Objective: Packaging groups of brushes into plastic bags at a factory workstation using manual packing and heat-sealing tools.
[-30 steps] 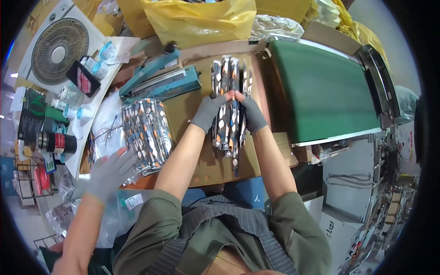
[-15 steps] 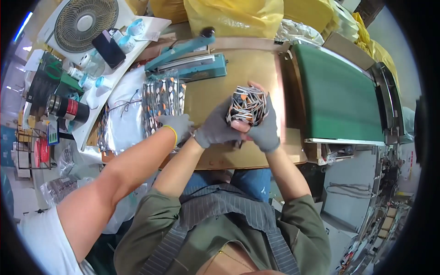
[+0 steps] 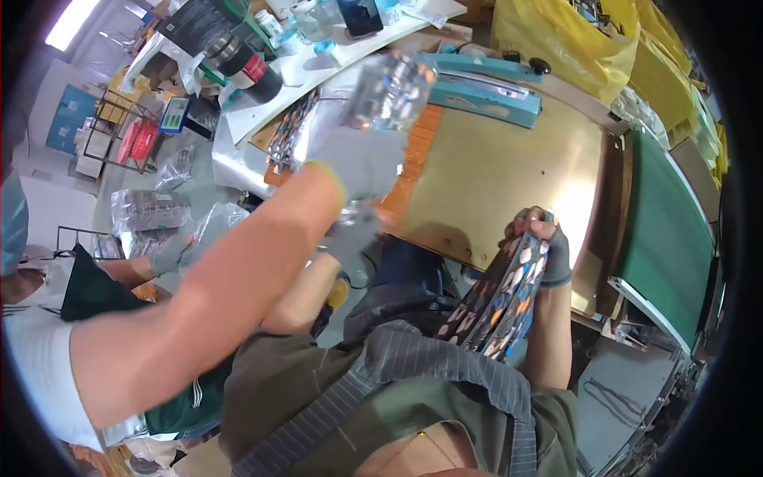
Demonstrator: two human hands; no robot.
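My right hand (image 3: 554, 250), in a grey glove with bare fingertips, grips the upper end of a bundle of dark flat strips (image 3: 499, 302) patterned in white, orange and blue. The bundle slants down toward my apron. My left hand (image 3: 355, 233), also gloved, is off the table's front left corner, partly behind a co-worker's forearm. Motion blurs its fingers, and what they hold, if anything, cannot be made out. Above it a co-worker's gloved hand (image 3: 362, 159) carries a blurred pack in clear plastic (image 3: 391, 91).
A teal lever cutter (image 3: 485, 95) stands at the back of the tan work board (image 3: 493, 167). A green-topped surface (image 3: 668, 230) is to the right. Left are a white shelf (image 3: 266, 107) with a dark flask (image 3: 242, 65), and another person's gloved hand (image 3: 171, 254) by plastic-wrapped packs (image 3: 147, 211).
My view has swung left. My hands have parted: the right has brought the bundle back toward my body, the left has gone left. The co-worker's hand has lifted a plastic-wrapped pack.
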